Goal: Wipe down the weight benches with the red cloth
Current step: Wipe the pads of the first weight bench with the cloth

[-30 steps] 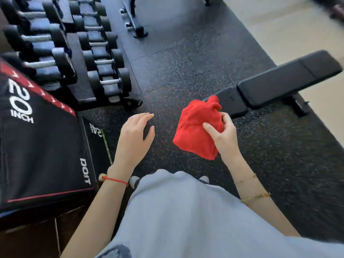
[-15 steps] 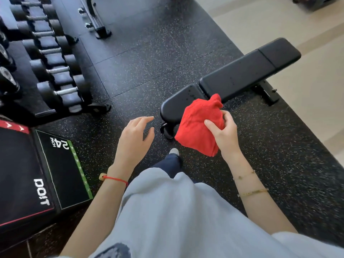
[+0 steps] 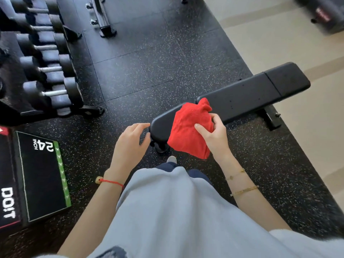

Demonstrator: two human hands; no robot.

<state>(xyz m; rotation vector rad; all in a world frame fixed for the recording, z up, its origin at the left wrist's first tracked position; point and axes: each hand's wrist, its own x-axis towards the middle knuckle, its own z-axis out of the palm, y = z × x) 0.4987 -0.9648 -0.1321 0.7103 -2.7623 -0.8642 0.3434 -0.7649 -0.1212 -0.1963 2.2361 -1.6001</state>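
Note:
A black padded weight bench (image 3: pixel 251 94) lies flat on the dark rubber floor, running from the centre up to the right. My right hand (image 3: pixel 214 135) grips a bunched red cloth (image 3: pixel 189 131), which hangs over the near seat end of the bench. Whether the cloth touches the pad I cannot tell. My left hand (image 3: pixel 130 142) hovers open just left of the bench's near end, fingers apart and holding nothing.
A rack of black dumbbells (image 3: pixel 46 71) stands at the upper left. A black plyo box (image 3: pixel 41 175) marked 24 inch lies at the lower left. Another machine's foot (image 3: pixel 104 25) sits at the top. Pale flooring (image 3: pixel 297 43) borders the rubber mat on the right.
I have stepped closer to the bench, which now sits nearer the middle of view. The red cloth in my right hand now overlaps the seat end, and my left hand has come up beside it.

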